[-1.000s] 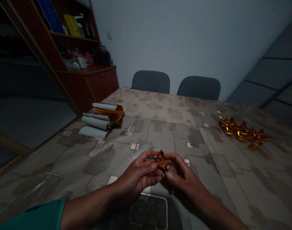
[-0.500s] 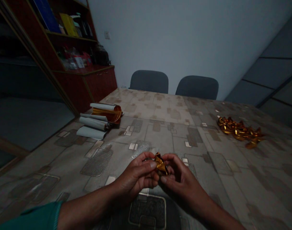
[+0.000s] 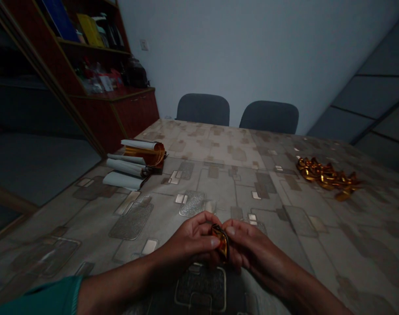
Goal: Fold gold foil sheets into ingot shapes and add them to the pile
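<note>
A small folded gold foil paper ingot (image 3: 223, 245) is held between my two hands, above the near part of the table. My left hand (image 3: 199, 238) pinches it from the left, the thumb lying across its front. From the other side, my right hand (image 3: 247, 243) has its thumb and fingertips closed on the ingot's right edge. The lower fingers of both hands partly hide its underside. Over to the right lies a heap of shiny folded gold paper ingots (image 3: 327, 175), well apart from my hands.
A stack of gold and white paper sheets (image 3: 127, 168), curled over, lies on the table's left side. The patterned tablecloth (image 3: 219, 188) covers the table. Two grey chairs (image 3: 203, 109) stand at its far edge. A red-brown cabinet (image 3: 133, 111) with loaded shelves is at the back left.
The ingot has turned more upright between my hands and sits slightly lower in view. My right thumb has moved up from beneath to its upper right edge.
</note>
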Demonstrator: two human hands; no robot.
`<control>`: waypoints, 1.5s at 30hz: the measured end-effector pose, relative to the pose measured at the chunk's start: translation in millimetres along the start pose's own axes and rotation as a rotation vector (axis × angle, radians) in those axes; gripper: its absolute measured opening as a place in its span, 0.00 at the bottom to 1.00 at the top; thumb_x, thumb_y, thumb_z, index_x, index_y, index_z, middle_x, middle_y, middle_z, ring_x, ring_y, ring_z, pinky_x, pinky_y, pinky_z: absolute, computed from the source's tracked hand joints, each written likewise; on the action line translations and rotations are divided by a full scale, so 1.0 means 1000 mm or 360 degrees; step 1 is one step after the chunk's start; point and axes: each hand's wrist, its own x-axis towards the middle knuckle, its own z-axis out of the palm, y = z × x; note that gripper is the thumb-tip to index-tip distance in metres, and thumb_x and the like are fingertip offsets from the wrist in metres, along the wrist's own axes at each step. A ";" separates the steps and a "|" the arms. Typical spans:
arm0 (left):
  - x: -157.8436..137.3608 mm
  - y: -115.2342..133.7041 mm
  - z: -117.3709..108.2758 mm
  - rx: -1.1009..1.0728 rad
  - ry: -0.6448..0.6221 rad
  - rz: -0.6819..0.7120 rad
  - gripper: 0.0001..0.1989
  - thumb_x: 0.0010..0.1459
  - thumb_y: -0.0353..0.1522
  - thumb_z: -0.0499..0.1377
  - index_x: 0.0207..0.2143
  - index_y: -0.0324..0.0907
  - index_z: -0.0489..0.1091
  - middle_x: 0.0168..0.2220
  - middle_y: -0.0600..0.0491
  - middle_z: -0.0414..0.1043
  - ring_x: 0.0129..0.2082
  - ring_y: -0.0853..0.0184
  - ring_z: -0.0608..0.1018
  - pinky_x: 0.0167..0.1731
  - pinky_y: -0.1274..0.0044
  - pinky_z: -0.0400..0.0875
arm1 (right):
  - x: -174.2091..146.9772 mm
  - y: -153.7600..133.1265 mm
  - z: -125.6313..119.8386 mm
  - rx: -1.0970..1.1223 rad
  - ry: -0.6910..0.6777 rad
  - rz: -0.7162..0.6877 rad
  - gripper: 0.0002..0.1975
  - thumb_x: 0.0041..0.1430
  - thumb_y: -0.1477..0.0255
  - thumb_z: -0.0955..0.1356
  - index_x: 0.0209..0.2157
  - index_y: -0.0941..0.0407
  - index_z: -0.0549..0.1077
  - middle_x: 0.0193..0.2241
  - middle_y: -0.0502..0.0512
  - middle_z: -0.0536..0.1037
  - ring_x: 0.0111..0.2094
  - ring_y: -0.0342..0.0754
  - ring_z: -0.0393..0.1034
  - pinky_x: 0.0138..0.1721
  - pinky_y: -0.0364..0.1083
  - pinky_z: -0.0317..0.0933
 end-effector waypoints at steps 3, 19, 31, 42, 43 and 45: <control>0.000 -0.002 -0.002 0.0063 -0.0053 0.0005 0.21 0.51 0.37 0.70 0.40 0.41 0.63 0.30 0.53 0.75 0.23 0.71 0.77 0.21 0.83 0.69 | -0.002 0.000 -0.002 -0.0007 -0.0054 0.0094 0.17 0.60 0.58 0.71 0.31 0.59 0.73 0.22 0.49 0.70 0.19 0.37 0.58 0.21 0.38 0.52; 0.003 -0.010 -0.005 0.0234 0.0050 -0.0065 0.24 0.43 0.40 0.73 0.37 0.40 0.65 0.29 0.54 0.74 0.22 0.70 0.77 0.22 0.79 0.71 | 0.001 0.018 0.007 -0.0373 0.0067 0.0082 0.15 0.55 0.60 0.71 0.30 0.55 0.65 0.20 0.46 0.66 0.20 0.40 0.57 0.22 0.41 0.49; 0.003 -0.013 0.004 0.0246 0.0162 0.0022 0.19 0.47 0.39 0.69 0.34 0.40 0.66 0.28 0.51 0.76 0.21 0.69 0.77 0.21 0.79 0.71 | 0.005 0.032 0.006 -0.0517 0.0294 -0.0067 0.14 0.55 0.63 0.71 0.26 0.55 0.64 0.21 0.47 0.65 0.21 0.41 0.56 0.22 0.43 0.47; 0.000 -0.002 -0.004 0.0215 0.0088 -0.0052 0.23 0.50 0.41 0.69 0.43 0.40 0.67 0.29 0.54 0.74 0.22 0.70 0.77 0.22 0.80 0.70 | 0.001 0.025 0.006 -0.0512 0.0258 -0.0037 0.13 0.57 0.60 0.70 0.31 0.55 0.68 0.21 0.47 0.67 0.19 0.40 0.55 0.20 0.42 0.47; 0.000 -0.001 -0.004 0.0191 0.0083 -0.0062 0.23 0.50 0.41 0.70 0.43 0.40 0.67 0.28 0.55 0.74 0.21 0.71 0.77 0.22 0.81 0.70 | 0.001 0.024 0.006 -0.0501 0.0252 -0.0033 0.13 0.57 0.60 0.70 0.31 0.55 0.69 0.22 0.47 0.67 0.19 0.40 0.55 0.20 0.42 0.47; 0.000 0.001 -0.003 0.0172 0.0074 -0.0061 0.22 0.49 0.40 0.70 0.41 0.39 0.67 0.27 0.55 0.73 0.20 0.72 0.76 0.21 0.81 0.69 | 0.001 0.023 0.007 -0.0474 0.0252 -0.0045 0.13 0.57 0.61 0.70 0.31 0.55 0.69 0.22 0.48 0.68 0.20 0.40 0.57 0.20 0.42 0.48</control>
